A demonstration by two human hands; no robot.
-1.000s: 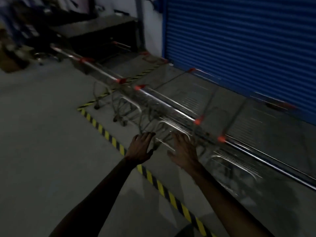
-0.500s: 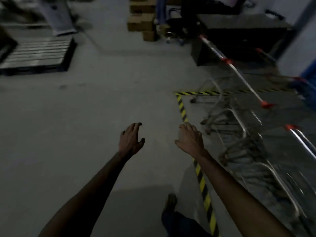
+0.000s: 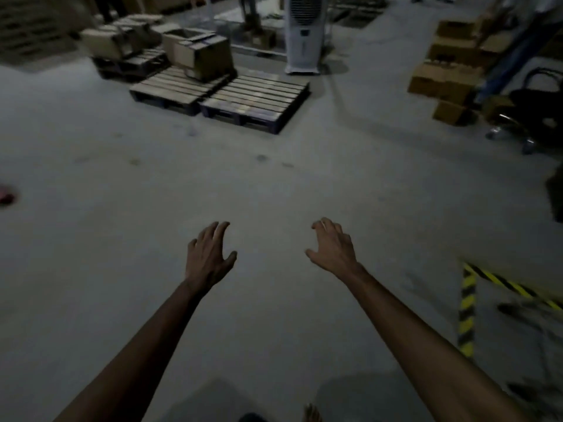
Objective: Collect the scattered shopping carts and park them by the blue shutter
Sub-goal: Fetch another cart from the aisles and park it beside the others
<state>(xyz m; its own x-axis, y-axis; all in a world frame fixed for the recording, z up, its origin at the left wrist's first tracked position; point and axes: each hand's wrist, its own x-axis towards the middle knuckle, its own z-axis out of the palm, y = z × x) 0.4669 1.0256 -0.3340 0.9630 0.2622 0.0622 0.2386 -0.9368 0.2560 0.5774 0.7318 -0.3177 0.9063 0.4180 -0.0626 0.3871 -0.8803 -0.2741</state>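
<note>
Both empty, left hand [image 3: 208, 257], right hand [image 3: 334, 249]

Head view — forward and down over floor [image 3: 274, 184]; hands near.

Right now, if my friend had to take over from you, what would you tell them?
Left hand: open, holding nothing, over the concrete floor.
Right hand: open, holding nothing.
Carts: blurred metal frames at the right edge, inside the yellow-black floor tape, look like the parked row; blue shutter out of view.
Done: a second ago both hands were at that row by the shutter.
Left: no loose cart shows ahead, only pallets and cardboard boxes; look around.
</note>
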